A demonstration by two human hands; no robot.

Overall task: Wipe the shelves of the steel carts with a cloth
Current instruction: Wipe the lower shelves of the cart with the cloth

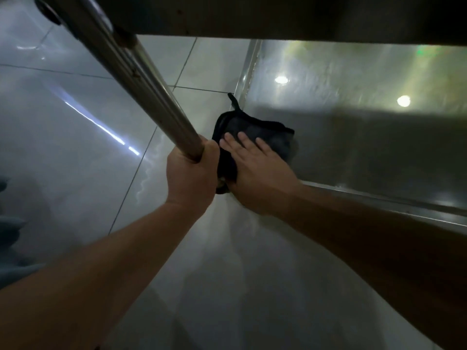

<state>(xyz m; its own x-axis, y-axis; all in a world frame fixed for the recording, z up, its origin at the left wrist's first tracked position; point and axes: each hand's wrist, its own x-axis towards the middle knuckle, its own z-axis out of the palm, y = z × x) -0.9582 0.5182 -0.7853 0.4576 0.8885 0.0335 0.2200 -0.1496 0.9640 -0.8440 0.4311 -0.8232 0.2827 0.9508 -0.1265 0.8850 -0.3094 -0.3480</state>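
Pale glossy floor tiles (75,109) fill the view left of and below the steel cart; light is dim, overhead lamps reflect as bright spots on the lower shelf (353,137).

Left hand (192,178): fingers curled tight round the cart's upright post (131,79), low on the tube. Judged purpose: steadying the cart so it does not roll or swing under wiping pressure, and bracing the body in a crouch.

Right hand (255,170): flat, fingers straight and slightly spread, palm pressing the dark cloth (252,130) onto the shelf. Flat palm spreads pressure; suits a wipe rather than a carry.

Cloth: bunched, at the shelf corner nearest the post, just right of it. One loose tail (233,101) lies by the raised shelf rim (249,69). Its near part sits under the right hand's fingers and just beside the left hand's knuckles.

Upper shelf underside (278,16) overhangs, dark.
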